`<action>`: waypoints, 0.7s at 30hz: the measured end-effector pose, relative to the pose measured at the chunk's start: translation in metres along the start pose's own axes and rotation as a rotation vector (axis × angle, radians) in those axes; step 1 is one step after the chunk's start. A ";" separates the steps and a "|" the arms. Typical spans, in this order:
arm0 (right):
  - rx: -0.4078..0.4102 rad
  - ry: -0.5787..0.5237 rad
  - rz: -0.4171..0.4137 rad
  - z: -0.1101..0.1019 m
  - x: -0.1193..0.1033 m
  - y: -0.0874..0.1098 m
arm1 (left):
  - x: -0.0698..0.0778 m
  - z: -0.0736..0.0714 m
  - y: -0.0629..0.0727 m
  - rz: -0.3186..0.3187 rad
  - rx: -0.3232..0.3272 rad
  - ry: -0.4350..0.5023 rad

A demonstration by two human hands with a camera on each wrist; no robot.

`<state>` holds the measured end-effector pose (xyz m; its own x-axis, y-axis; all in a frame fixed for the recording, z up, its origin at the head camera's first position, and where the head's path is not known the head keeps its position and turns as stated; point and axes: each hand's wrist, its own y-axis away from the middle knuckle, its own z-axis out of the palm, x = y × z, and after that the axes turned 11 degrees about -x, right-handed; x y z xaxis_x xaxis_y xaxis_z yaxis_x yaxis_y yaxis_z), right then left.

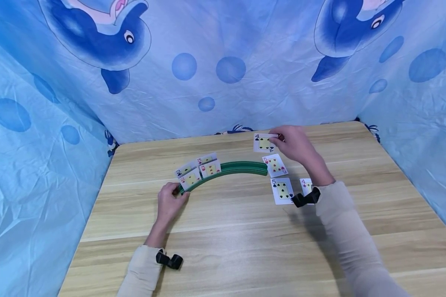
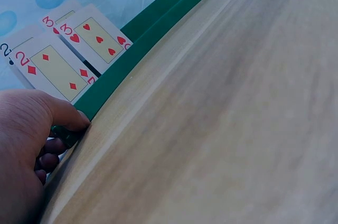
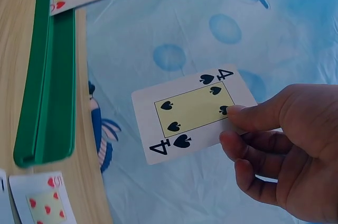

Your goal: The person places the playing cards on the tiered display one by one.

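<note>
A curved green card holder point(image 1: 243, 166) lies across the table, with two grooves along its length. Several playing cards stand in its left part, among them the two of diamonds point(image 2: 58, 71) and the three of hearts point(image 2: 95, 39). My left hand point(image 1: 171, 203) pinches the holder's left end, thumb in front and fingers behind. Up beyond the holder's right end, my right hand point(image 1: 295, 143) pinches the four of spades point(image 3: 185, 113) by one edge between thumb and fingers, its face toward the camera. The five of hearts point(image 1: 276, 165) lies beside the holder's right end.
The five of spades point(image 1: 282, 190) lies face up nearer me on the wooden table point(image 1: 226, 247). A four of diamonds point(image 1: 306, 185) beside it is partly covered by the right wrist's black strap mount point(image 1: 305, 198). A blue dolphin-print cloth point(image 1: 223, 103) hangs behind the table.
</note>
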<state>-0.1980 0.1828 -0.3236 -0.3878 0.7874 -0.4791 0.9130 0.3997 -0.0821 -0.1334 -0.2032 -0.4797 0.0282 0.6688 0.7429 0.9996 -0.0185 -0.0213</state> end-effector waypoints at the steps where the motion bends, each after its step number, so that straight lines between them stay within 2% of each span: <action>1: -0.004 -0.002 -0.007 0.001 -0.002 -0.002 | 0.000 0.000 0.000 -0.001 -0.001 -0.001; 10: -0.057 -0.035 -0.082 0.013 -0.020 -0.020 | 0.001 -0.001 0.000 -0.004 -0.018 0.002; 21: -0.112 -0.064 -0.104 0.031 -0.032 -0.034 | 0.000 0.000 0.000 0.012 -0.004 0.012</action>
<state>-0.2128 0.1298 -0.3322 -0.4675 0.7090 -0.5279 0.8470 0.5303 -0.0379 -0.1334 -0.2035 -0.4796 0.0399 0.6593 0.7508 0.9992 -0.0293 -0.0274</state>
